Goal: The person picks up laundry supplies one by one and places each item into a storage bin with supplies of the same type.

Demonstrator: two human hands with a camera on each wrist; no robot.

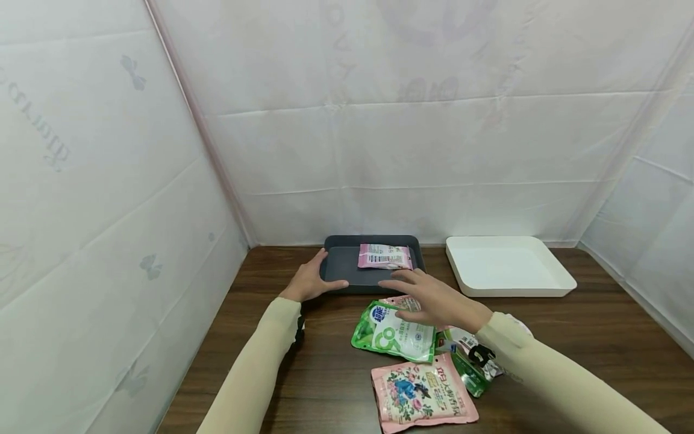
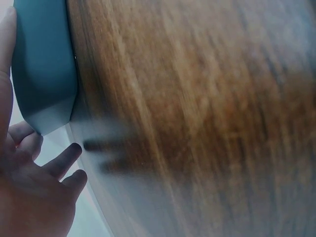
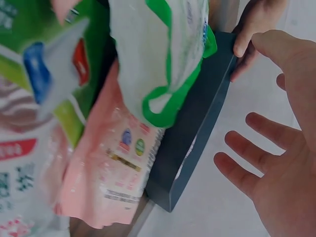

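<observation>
Dark tray: I have the dark grey, shallow rectangular tray (image 1: 338, 265) at the back of the brown wood-grain table (image 1: 320, 386), with a flat pink-and-white plastic packet (image 1: 385, 256) lying inside it.
Left hand: the left hand (image 1: 311, 281) is at the tray's left end, thumb and fingers spread about the near corner, seemingly touching; I see no curled grip.
Right hand: the right hand (image 1: 434, 296) hovers above the pouches with fingers apart, its grip holding nothing.
Pouches: the green-and-white plastic pouch (image 1: 398, 333) lies partly under that hand; the pink floral plastic pouch (image 1: 423, 392) is nearer me.
White tray: the white shallow rectangular tray (image 1: 504, 265) stands to the right, beyond the right hand.
Step in hand: I judge it to be handling or steadying the dark tray.
Next move calls for: in my judgement, firm left-hand contact on the rim and right fingers clear of the pouches.
</observation>
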